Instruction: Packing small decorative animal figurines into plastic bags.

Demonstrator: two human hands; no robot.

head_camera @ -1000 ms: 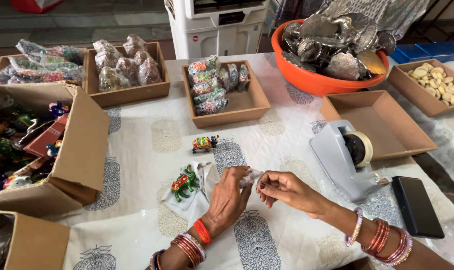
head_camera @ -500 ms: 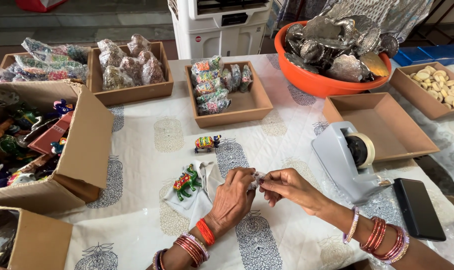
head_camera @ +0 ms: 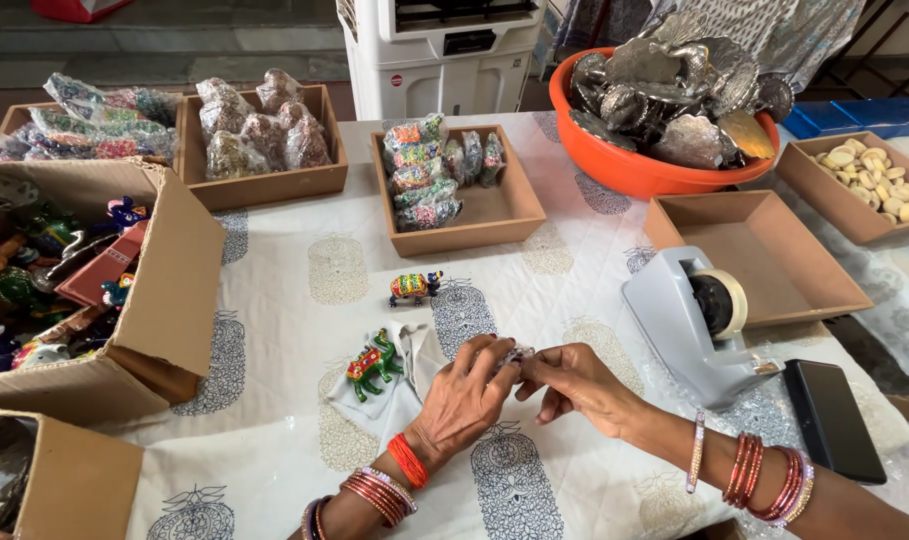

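Observation:
My left hand [head_camera: 467, 392] and my right hand [head_camera: 573, 382] meet over the patterned white tablecloth [head_camera: 285, 300], both pinching one small clear-wrapped packet [head_camera: 520, 356] between their fingertips. Its contents are too small to tell. Just left of my left hand a green and red painted elephant figurine [head_camera: 373, 364] stands on a clear plastic bag [head_camera: 407, 392]. A second, multicoloured elephant figurine [head_camera: 414, 287] stands farther back. Red and gold bangles ring both wrists.
A grey tape dispenser [head_camera: 693, 320] and a black phone [head_camera: 833, 420] lie to the right. An empty brown tray [head_camera: 765, 262], a tray of bead packets [head_camera: 457, 190], an orange bowl of silver pieces [head_camera: 665, 105], and open cardboard boxes of figurines [head_camera: 80, 275] surround the cloth.
My hands have stayed together on the small packet, with only slight finger movement. The view has shifted a little; nothing else on the table has moved.

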